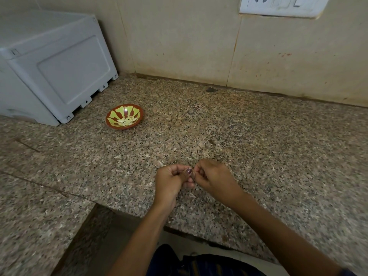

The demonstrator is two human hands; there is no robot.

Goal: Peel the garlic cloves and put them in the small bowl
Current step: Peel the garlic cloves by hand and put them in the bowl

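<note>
Your left hand point(171, 182) and right hand point(213, 177) are curled together over the table point(258, 156), pinching something tiny between them, likely a garlic clove you are peeling. Next, carry it far left to the small bowl point(125, 116), where peeled cloves point(125, 121) lie.

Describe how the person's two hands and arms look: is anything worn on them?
Both forearms are bare, with no sleeves in view. The left hand has dark purple polish on its thumbnail. The right hand shows no ring; its nails are hidden. No bracelets or watches are visible.
</note>
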